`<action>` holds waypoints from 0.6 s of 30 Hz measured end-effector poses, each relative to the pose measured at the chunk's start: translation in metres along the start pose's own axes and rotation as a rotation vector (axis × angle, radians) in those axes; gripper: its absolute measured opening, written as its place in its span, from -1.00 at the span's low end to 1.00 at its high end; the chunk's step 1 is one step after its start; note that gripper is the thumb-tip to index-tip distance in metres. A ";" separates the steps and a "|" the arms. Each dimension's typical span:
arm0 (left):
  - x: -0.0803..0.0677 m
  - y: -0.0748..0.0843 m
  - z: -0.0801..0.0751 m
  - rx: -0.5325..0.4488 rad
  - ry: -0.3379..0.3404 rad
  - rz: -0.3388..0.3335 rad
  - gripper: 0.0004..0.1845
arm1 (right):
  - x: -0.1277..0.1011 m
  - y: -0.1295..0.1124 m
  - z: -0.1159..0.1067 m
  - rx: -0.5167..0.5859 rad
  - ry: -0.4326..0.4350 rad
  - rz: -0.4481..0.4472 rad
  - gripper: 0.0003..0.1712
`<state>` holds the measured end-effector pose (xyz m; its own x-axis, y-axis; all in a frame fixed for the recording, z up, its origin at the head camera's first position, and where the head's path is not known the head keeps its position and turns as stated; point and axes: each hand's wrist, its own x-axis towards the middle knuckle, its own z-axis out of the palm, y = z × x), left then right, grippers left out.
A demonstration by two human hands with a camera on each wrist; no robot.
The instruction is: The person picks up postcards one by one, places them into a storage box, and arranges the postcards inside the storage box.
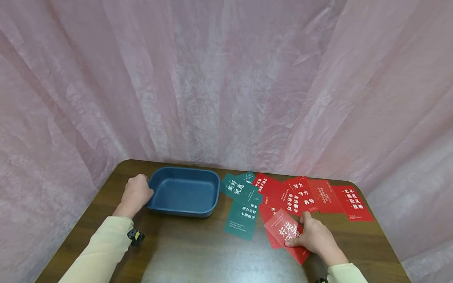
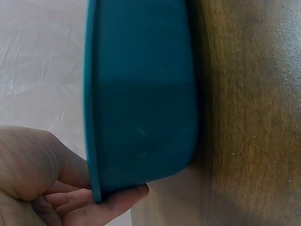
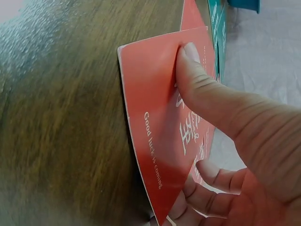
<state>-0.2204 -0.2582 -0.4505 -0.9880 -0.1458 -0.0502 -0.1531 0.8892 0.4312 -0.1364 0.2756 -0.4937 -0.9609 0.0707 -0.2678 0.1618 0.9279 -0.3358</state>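
1. Risk: the right hand (image 1: pixel 316 237) pinches a red card (image 1: pixel 287 235) by one end only, thumb on its face and fingers beneath. The card could bend or slip back onto the spread of cards (image 1: pixel 301 194) under it, or drag a neighbour along.
2. Risk: the left hand (image 1: pixel 136 193) grips the rim of the blue tray (image 1: pixel 184 191) at one corner; a pull could skid it across the table (image 1: pixel 198 251).
3. Card: glossy red with white lettering, lifted at the table's near right, well apart from the tray.
4. Tray: empty, left of the green cards (image 1: pixel 242 204).
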 end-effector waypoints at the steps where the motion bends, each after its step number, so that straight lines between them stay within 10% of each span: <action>1: 0.000 0.000 0.000 0.001 0.004 0.000 -0.90 | -0.001 0.000 0.000 -0.006 0.004 -0.004 0.10; 7: -0.002 0.003 0.000 -0.006 0.019 -0.004 -0.89 | -0.006 -0.001 -0.003 -0.074 0.088 -0.062 0.04; 18: -0.001 0.000 0.003 -0.002 0.071 -0.005 -0.88 | -0.007 -0.014 -0.026 0.079 0.157 -0.215 -0.65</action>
<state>-0.2194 -0.2565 -0.4526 -0.9835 -0.1804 0.0121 -0.1575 0.8877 0.4326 -0.1377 0.2723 -0.4634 -0.9971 -0.0634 -0.0413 -0.0387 0.8967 -0.4409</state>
